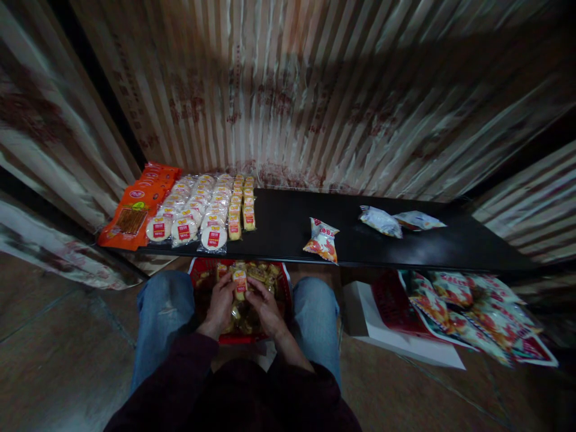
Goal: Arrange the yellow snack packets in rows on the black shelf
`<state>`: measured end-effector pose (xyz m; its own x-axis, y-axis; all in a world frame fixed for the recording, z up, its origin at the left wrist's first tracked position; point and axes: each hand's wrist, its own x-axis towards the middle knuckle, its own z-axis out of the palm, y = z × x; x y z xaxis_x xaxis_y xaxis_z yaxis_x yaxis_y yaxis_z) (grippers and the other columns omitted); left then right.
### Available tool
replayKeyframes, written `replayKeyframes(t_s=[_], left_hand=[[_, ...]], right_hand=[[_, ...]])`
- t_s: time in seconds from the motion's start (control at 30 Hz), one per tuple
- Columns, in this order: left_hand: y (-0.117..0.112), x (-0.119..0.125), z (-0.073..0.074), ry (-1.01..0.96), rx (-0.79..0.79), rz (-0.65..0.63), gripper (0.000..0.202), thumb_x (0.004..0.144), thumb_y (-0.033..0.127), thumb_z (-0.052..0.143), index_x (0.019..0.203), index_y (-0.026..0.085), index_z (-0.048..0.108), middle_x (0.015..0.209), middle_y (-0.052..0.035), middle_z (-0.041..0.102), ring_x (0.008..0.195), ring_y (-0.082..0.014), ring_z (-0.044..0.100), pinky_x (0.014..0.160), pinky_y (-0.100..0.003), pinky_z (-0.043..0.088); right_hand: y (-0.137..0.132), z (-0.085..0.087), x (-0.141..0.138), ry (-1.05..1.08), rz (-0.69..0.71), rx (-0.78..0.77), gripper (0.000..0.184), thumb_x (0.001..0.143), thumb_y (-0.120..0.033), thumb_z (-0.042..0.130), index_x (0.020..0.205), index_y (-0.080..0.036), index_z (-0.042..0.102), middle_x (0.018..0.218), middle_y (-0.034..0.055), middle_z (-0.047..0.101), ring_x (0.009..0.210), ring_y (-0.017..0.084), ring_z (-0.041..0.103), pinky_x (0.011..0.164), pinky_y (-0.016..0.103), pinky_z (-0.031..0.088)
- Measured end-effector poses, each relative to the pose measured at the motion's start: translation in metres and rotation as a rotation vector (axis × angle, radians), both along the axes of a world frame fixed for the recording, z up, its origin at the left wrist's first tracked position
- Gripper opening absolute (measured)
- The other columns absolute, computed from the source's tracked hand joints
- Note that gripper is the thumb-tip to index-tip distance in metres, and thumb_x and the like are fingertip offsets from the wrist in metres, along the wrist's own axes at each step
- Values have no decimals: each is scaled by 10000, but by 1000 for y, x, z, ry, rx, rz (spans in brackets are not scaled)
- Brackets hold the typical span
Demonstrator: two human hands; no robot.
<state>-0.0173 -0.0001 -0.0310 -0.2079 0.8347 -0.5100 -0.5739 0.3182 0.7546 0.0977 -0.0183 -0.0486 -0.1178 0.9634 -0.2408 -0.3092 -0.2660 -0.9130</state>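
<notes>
While the left hand (222, 305) and right hand (269, 309), fingers nearly closed, hold a packet (240, 283) over the basket (245, 339) at lower centre, gripping it seems the step; moving it likely needs light pressure.

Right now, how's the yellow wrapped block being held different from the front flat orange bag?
The yellow wrapped block is small; the flat orange bag is much bigger. The left hand and right hand hold the block; the bag lies on the black shelf. Both carry printing.

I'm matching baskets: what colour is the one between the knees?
Mostly red; the basket shows best in the head view.
</notes>
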Motion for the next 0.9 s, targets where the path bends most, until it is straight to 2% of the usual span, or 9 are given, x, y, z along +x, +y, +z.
replayKeyframes(t_s=[0.23,0.33,0.47,0.6,0.77,0.9], left_hand=[[-2,2,-2,85,-18,37,356,634,99,604,989,132,609,903,-57,667,762,-122,610,721,-239,449],[-4,2,-2,129,-30,62,334,626,130,630,957,150,593,861,-44,663,740,-131,615,713,-254,453],[-6,0,-1,127,-57,18,335,585,191,679,907,167,593,840,-30,661,758,-147,618,724,-272,449],[-8,-2,-3,133,-85,-13,326,568,217,697,879,173,613,810,-22,665,746,-150,615,717,-272,444],[-9,-3,-8,222,-108,68,300,582,188,703,863,176,599,805,-23,658,722,-135,602,711,-260,440],[-9,-4,-10,258,-100,51,232,580,206,692,794,169,612,728,0,636,661,-120,568,674,-246,425]], right_hand=[[-1,-1,-1,-15,-8,6,458,657,-423,737,1084,-282,648,1115,15,655,1018,223,597,932,376,436],[-2,-3,-2,-23,-20,-21,453,667,-434,723,1085,-276,648,1098,25,663,1034,235,589,921,388,442],[-2,-5,-2,-57,-37,11,431,678,-431,713,1074,-271,656,1111,24,663,1078,229,568,982,386,395],[-1,0,-2,-84,-40,-13,461,636,-437,737,1061,-275,661,1108,23,664,1051,234,579,967,389,406],[-1,3,-2,-99,-39,-19,458,611,-447,750,1029,-274,679,1087,19,675,1068,248,573,989,409,396],[-1,2,-3,-74,-46,-14,425,625,-439,743,1009,-265,689,1093,33,678,1086,254,573,1007,418,382]])
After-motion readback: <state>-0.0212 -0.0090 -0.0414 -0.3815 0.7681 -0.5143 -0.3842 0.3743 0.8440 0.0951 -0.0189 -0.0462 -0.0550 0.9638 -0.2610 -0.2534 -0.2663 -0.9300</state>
